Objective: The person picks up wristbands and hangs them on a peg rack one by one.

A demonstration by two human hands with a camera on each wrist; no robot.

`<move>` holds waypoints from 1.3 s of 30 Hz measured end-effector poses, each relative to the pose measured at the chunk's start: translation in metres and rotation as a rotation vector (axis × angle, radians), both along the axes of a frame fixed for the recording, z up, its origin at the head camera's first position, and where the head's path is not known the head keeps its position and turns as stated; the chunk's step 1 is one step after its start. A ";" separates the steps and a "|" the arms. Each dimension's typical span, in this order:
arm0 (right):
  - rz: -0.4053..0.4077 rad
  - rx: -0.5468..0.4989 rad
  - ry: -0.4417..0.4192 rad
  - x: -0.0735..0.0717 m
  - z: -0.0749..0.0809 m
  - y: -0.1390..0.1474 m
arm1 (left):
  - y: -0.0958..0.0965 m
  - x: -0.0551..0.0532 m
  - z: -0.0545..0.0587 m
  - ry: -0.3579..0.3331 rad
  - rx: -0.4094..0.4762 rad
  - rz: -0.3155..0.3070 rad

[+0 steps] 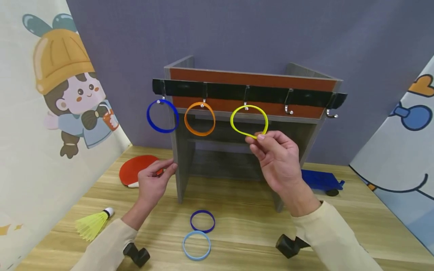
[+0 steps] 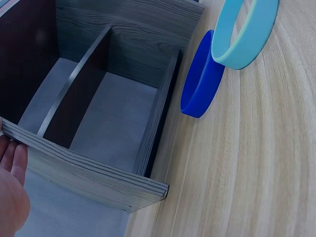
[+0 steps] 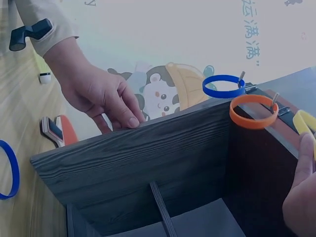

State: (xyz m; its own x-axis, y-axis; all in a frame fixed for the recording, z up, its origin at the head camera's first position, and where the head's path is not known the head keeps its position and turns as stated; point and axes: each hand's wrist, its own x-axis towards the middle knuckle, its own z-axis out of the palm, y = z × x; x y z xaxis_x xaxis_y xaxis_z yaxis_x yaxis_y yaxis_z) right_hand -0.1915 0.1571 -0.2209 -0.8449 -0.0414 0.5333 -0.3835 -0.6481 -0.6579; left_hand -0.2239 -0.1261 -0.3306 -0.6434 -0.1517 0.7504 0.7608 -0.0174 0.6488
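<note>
Between thumb and fingertips, my right hand [image 1: 279,162] pinches the lower edge of a yellow silicone wristband [image 1: 266,119]. The band's top overlaps the third metal hook [image 1: 246,107] on a black strip [image 1: 223,90] across the front of a grey wooden shelf unit [image 1: 179,177]. A blue wristband [image 1: 148,116] hangs from the first hook and an orange wristband [image 1: 186,122] from the second. My left hand [image 1: 152,182] grips the front edge of the unit's left side panel, thumb on the edge and fingers on its outer face [image 2: 19,163].
Two hooks to the right, one of them a bare hook [image 1: 289,110], hold nothing. A dark blue wristband [image 1: 214,222] and a light blue wristband [image 1: 184,246] lie in front. Around the unit are a red paddle [image 1: 135,167], a yellow shuttlecock [image 1: 91,225] and a blue toy cart [image 1: 320,180].
</note>
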 end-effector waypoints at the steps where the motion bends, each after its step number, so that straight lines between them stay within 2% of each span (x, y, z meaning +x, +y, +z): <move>1: 0.001 -0.003 0.000 -0.001 0.000 0.000 | 0.000 -0.001 -0.001 0.004 0.000 -0.004; 7: -0.002 -0.009 -0.010 -0.004 -0.002 0.000 | -0.005 -0.014 -0.016 0.013 0.014 -0.015; 10: -0.007 0.000 -0.019 -0.006 -0.005 0.001 | -0.007 -0.017 -0.020 0.013 0.011 -0.003; 15: -0.035 0.045 -0.033 -0.007 -0.009 0.001 | -0.006 -0.016 -0.019 0.024 0.007 0.006; 26: -0.192 0.229 -0.109 -0.005 -0.013 0.005 | -0.004 -0.019 -0.018 0.025 0.016 -0.012; 28: -0.206 0.276 -0.117 -0.004 -0.018 0.007 | -0.004 -0.019 -0.017 0.032 0.017 -0.007; 32: -0.200 0.412 -0.161 0.002 -0.035 0.008 | -0.002 -0.019 -0.017 0.048 0.051 -0.033; 36: -0.164 0.547 -0.217 0.007 -0.056 0.005 | -0.002 -0.019 -0.016 0.048 0.060 -0.040; 39: -0.127 0.604 -0.244 0.009 -0.071 0.002 | -0.002 -0.018 -0.015 0.044 0.055 -0.025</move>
State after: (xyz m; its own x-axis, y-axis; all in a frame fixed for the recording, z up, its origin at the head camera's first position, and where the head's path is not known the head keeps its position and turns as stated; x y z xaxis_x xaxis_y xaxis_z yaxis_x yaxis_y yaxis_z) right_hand -0.1825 0.1595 -0.2919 -0.9565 -0.1653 0.2406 -0.2268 -0.0980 -0.9690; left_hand -0.2419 -0.1282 -0.3459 -0.6141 -0.1779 0.7689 0.7874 -0.0715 0.6123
